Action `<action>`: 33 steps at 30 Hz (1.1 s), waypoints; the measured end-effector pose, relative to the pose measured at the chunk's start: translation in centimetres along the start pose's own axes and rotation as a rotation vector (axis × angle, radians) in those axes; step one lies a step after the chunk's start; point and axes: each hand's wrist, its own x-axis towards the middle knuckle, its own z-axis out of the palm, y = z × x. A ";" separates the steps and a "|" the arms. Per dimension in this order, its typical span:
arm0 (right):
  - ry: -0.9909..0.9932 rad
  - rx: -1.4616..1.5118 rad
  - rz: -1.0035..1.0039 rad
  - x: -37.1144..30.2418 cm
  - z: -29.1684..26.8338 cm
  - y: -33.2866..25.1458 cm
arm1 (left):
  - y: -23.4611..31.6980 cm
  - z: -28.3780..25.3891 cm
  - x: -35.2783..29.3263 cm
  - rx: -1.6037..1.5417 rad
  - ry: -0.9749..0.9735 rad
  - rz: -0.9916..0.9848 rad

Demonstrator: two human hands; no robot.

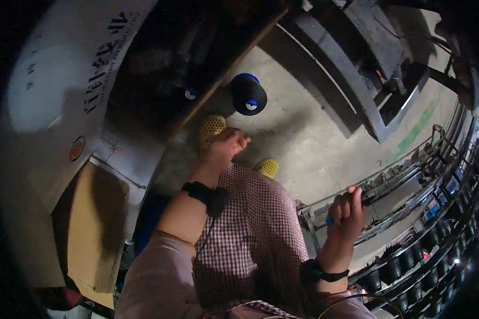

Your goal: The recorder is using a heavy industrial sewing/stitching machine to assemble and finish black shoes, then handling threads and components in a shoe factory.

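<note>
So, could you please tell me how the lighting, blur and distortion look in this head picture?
Head view: dim overall, with black corners from the fisheye; the white board at upper left glares softly; the rack at right bends strongly toward the rim; the left hand is slightly motion-blurred, the right hand is sharper; the dark spool casts a shadow on the concrete floor.

1. The right hand (346, 212) is curled around a small blue thing (330, 220); the fingers cover most of it, so its kind can't be made out.
2. The left hand (224, 149) covers part of one yellow shoe (211, 127); the other yellow shoe (267, 167) pokes out from behind the checked cloth (250, 228).
3. A second dark spool (189, 93) sits in shadow under the wooden board (218, 69), only its end cap showing.
4. The rack of dark spools (420, 271) blurs and darkens toward the frame's rim.
</note>
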 end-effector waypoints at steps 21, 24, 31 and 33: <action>0.121 -0.094 0.089 -4.1 -1.1 0.1 | 4.4 8.4 7.9 1.610 0.227 0.568; 0.090 -0.047 0.161 -3.8 -0.9 0.6 | 5.1 11.2 7.0 1.754 0.056 0.355; 0.127 -0.029 0.104 -4.8 -0.2 -0.7 | 2.5 9.0 6.7 1.628 0.186 0.595; 0.121 0.018 0.147 -5.7 -0.8 -1.1 | 2.5 8.9 5.8 1.413 0.199 0.625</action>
